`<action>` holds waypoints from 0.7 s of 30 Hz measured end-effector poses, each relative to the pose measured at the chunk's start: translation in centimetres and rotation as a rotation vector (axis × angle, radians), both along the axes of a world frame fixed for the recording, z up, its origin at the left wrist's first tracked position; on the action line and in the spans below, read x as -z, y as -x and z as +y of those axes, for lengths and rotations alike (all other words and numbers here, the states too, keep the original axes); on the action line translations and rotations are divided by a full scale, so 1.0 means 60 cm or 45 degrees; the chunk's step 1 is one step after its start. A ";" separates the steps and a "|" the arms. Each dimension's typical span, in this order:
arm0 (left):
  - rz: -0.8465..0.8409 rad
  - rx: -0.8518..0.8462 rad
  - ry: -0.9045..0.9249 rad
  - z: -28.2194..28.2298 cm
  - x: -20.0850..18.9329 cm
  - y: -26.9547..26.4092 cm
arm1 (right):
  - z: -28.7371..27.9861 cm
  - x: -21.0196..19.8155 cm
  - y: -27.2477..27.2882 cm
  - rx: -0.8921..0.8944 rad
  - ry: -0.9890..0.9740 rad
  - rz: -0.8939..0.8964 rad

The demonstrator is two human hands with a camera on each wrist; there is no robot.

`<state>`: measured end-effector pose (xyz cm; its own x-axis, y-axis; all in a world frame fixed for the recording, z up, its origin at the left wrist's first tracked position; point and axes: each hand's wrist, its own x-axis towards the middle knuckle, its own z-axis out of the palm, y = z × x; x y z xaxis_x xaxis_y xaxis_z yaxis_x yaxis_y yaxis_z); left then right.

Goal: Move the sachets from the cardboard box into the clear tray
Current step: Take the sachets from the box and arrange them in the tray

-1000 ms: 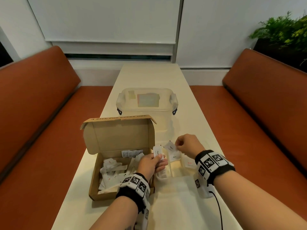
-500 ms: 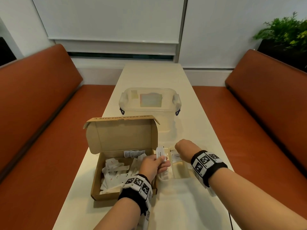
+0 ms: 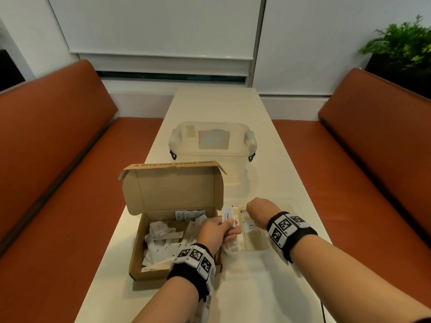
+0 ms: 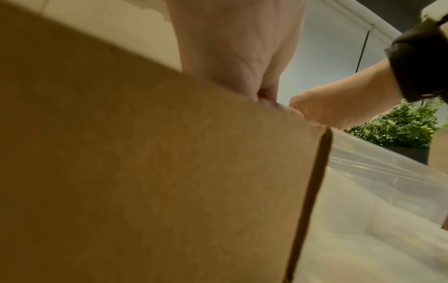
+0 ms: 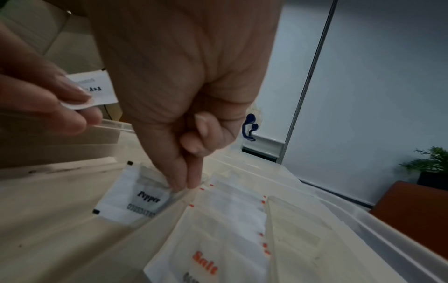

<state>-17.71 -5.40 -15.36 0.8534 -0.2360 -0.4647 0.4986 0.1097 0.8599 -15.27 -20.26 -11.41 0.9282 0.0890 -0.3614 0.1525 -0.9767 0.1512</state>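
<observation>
Right hand (image 5: 184, 95) was down in the clear tray (image 3: 233, 249) at the desk's near end, two fingertips (image 5: 180, 183) pinching a pepper sachet's (image 5: 126, 197) far corner, sachet lying flat, long axis running front to back. Left hand (image 3: 215, 230) pinched a second sachet (image 3: 227, 214) upright, just beside the cardboard box (image 3: 172, 190). Light, limp, crinkly packets, I'd judge; a corner or edge pinch suits them.

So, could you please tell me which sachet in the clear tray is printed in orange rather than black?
The Salt sachet, in the compartment right of the divider; the Pepper sachet under the right hand's fingertips is printed black.
</observation>
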 end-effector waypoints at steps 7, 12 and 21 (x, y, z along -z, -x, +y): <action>-0.015 0.058 -0.019 0.004 -0.005 0.002 | -0.010 -0.005 0.008 0.050 -0.128 -0.030; -0.067 0.121 -0.047 0.007 -0.012 0.002 | -0.014 -0.021 0.017 0.231 -0.660 -0.162; -0.285 0.160 -0.387 0.004 -0.019 0.004 | -0.016 -0.032 0.026 0.458 -1.238 -0.002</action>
